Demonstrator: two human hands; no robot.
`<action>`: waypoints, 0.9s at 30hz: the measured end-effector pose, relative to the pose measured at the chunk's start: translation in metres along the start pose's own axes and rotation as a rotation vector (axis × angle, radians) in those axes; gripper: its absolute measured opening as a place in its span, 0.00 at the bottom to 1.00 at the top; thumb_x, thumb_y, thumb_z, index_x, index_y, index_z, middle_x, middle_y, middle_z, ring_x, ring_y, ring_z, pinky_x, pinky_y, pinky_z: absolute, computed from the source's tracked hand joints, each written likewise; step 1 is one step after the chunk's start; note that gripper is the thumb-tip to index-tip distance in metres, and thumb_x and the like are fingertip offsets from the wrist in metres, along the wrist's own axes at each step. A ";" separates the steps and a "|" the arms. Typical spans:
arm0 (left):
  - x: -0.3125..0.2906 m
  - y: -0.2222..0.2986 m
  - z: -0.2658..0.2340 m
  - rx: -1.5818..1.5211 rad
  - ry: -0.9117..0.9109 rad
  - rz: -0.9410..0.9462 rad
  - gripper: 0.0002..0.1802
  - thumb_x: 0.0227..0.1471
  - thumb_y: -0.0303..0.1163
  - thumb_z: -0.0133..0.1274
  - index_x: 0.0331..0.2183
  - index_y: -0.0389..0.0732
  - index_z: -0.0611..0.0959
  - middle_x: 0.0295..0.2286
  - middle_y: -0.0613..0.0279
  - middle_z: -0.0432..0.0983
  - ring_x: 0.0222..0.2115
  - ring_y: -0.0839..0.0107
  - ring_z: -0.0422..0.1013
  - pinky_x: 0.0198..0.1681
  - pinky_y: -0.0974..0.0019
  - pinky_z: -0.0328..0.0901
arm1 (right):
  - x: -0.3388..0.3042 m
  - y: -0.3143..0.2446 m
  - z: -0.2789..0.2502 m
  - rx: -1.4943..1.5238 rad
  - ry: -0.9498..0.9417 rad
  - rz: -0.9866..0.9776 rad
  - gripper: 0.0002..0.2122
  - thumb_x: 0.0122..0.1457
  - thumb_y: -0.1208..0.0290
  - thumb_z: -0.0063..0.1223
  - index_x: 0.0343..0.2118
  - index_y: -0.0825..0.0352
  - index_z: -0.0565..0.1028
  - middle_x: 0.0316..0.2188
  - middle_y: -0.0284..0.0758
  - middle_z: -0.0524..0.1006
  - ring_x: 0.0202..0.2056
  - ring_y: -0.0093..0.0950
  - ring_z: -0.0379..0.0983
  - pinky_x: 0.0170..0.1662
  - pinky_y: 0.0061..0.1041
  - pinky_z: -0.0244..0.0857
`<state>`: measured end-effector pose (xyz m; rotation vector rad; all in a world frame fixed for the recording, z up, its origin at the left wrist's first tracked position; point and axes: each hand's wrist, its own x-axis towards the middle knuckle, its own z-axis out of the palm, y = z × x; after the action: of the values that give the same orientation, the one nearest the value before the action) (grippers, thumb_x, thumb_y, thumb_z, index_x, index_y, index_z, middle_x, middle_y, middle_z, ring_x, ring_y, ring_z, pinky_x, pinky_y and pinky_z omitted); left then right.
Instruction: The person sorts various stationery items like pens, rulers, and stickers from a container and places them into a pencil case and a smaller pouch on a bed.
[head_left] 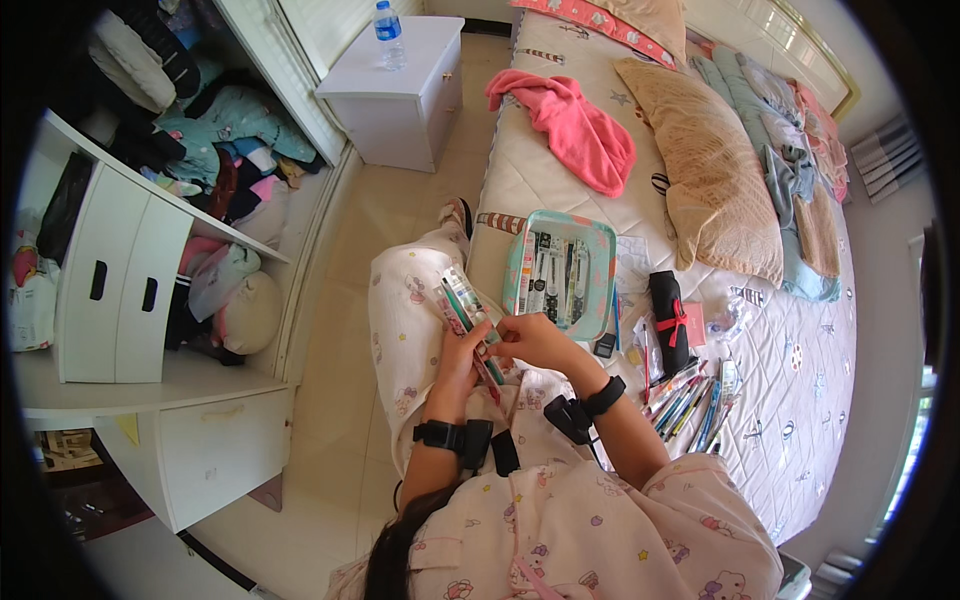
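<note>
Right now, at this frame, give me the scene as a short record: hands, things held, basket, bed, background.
left hand: gripping a bundle of slim packs above the lap
right hand: fingers against the bundle; exact grip unclear
basket: teal and pink basket on the bed, more slim packages inside
beside basket: black roll tied with red ribbon; loose pens
farther up bed: pink cloth, tan pillow
background: bottle on white nightstand

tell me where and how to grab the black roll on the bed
Probably best from above, closing across the far half of the black roll, beyond its red ribbon: it lies flat, long and narrow, and loose pens crowd its near end.
</note>
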<state>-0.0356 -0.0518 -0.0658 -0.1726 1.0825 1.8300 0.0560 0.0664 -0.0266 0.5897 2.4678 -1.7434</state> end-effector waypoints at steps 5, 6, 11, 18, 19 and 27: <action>0.003 -0.004 -0.005 -0.072 -0.131 0.045 0.13 0.46 0.26 0.52 0.36 0.39 0.70 0.24 0.66 0.65 0.15 0.81 0.59 0.15 0.77 0.54 | -0.002 0.023 -0.025 0.249 0.121 0.143 0.10 0.49 0.69 0.53 0.21 0.71 0.70 0.17 0.35 0.75 0.20 0.21 0.72 0.21 0.20 0.62; 0.004 -0.004 -0.003 -0.086 -0.152 0.040 0.13 0.46 0.26 0.51 0.37 0.39 0.70 0.24 0.65 0.65 0.15 0.81 0.59 0.15 0.76 0.54 | -0.001 0.032 -0.036 0.197 0.204 0.191 0.10 0.50 0.69 0.52 0.21 0.71 0.70 0.18 0.34 0.76 0.20 0.20 0.72 0.20 0.18 0.62; 0.009 -0.007 -0.010 -0.095 -0.164 0.051 0.14 0.47 0.26 0.51 0.38 0.39 0.70 0.25 0.65 0.65 0.16 0.81 0.59 0.16 0.76 0.55 | 0.014 0.065 -0.074 0.288 0.227 0.420 0.10 0.52 0.67 0.50 0.29 0.71 0.72 0.22 0.33 0.76 0.22 0.20 0.73 0.22 0.18 0.66; 0.005 -0.005 -0.007 -0.091 -0.173 0.057 0.15 0.47 0.26 0.51 0.39 0.39 0.69 0.25 0.65 0.65 0.16 0.81 0.59 0.17 0.76 0.55 | 0.046 0.122 -0.082 -0.246 0.093 0.491 0.10 0.42 0.70 0.51 0.18 0.74 0.73 0.15 0.41 0.74 0.16 0.31 0.72 0.21 0.27 0.68; 0.005 -0.005 -0.007 -0.091 -0.166 0.056 0.15 0.47 0.26 0.51 0.39 0.38 0.69 0.25 0.65 0.65 0.16 0.81 0.59 0.17 0.76 0.55 | 0.049 0.127 -0.080 -0.284 0.076 0.476 0.10 0.39 0.69 0.51 0.14 0.74 0.73 0.13 0.44 0.73 0.14 0.35 0.71 0.22 0.30 0.66; 0.007 -0.001 -0.011 -0.372 -0.191 -0.016 0.13 0.48 0.29 0.51 0.39 0.42 0.71 0.25 0.66 0.66 0.18 0.79 0.58 0.20 0.75 0.55 | 0.060 0.146 -0.073 -0.177 0.095 0.584 0.10 0.39 0.69 0.52 0.12 0.71 0.73 0.09 0.39 0.71 0.13 0.31 0.70 0.18 0.28 0.65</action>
<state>-0.0422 -0.0548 -0.0766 -0.2187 0.6012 1.9757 0.0623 0.1911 -0.1470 1.2381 2.1544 -1.2813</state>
